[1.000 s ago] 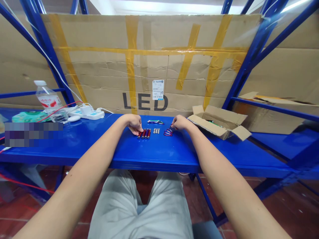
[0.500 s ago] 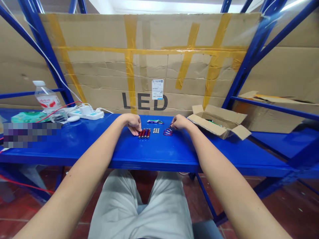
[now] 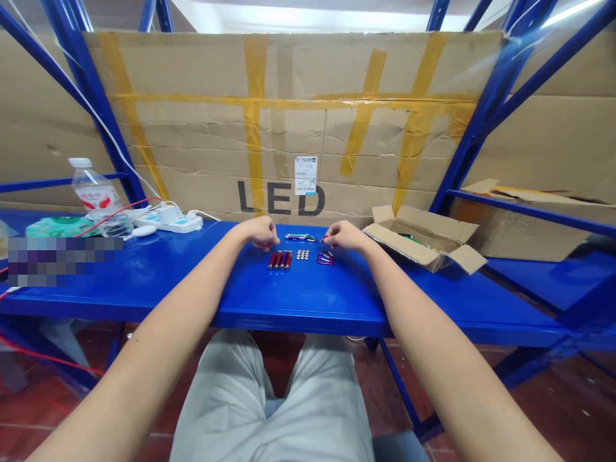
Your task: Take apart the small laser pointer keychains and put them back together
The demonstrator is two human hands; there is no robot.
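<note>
My left hand (image 3: 262,233) is held with its fingers curled just behind a row of several small red and purple metal tubes (image 3: 280,260). Whatever it may hold is hidden. My right hand (image 3: 341,235) pinches a small reddish piece, probably a carabiner, at its fingertips. Below that hand lie several red carabiners (image 3: 325,258) in a small stack. Silver button cells (image 3: 302,255) are grouped between the tubes and the carabiners. Between my hands, farther back, a slim purple-blue penlight (image 3: 294,237) lies with a green clip at its right end.
An open cardboard box (image 3: 418,240) stands at the right on the blue table (image 3: 298,298). A plastic bottle (image 3: 99,197), a green packet (image 3: 60,226) and a white power strip (image 3: 176,222) with cables are at the left. A large cardboard sheet (image 3: 202,147) closes off the back.
My left hand has lifted off the tubes and moved back, its fingers curling in. My right hand has shifted slightly left from the carabiners, a small reddish piece at its fingertips.
</note>
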